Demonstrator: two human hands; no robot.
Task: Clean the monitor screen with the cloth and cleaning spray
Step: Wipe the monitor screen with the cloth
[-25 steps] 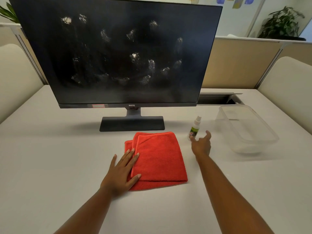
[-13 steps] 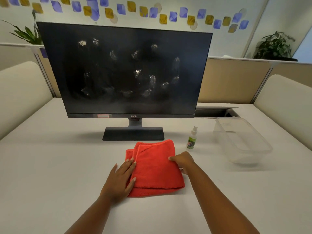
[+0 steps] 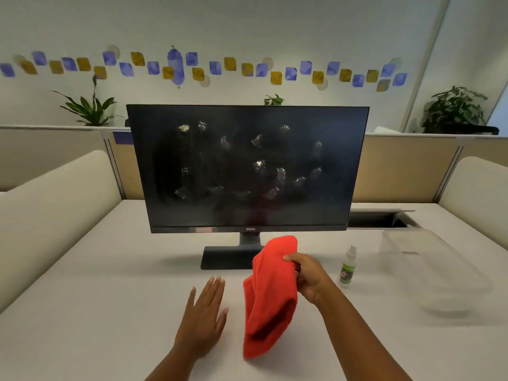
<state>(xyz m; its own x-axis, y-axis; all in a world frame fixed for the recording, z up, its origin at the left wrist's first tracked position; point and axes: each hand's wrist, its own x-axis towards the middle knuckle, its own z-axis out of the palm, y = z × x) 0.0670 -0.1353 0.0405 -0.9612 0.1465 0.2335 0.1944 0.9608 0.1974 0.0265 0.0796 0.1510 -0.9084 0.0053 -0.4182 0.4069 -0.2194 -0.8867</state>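
A black monitor (image 3: 247, 166) stands on the white table (image 3: 96, 284), its dark screen covered with several whitish smudges. My right hand (image 3: 309, 276) grips a folded red cloth (image 3: 268, 295) by its right edge and holds it lifted and tilted in front of the monitor's stand (image 3: 228, 257); whether its lower end rests on the table is unclear. My left hand (image 3: 202, 317) lies flat and open on the table, just left of the cloth and apart from it. A small white spray bottle (image 3: 347, 266) with a green label stands upright to the right of my right hand.
A clear plastic tub (image 3: 428, 268) sits on the table at the right, beyond the bottle. A cable opening (image 3: 379, 220) is cut into the table behind it. Cream padded seats flank the table on both sides, and a partition with plants runs behind.
My right hand moved from the bottle to the cloth, took hold of it and raised it off the table. My left hand came off the cloth. The view tilted upward.
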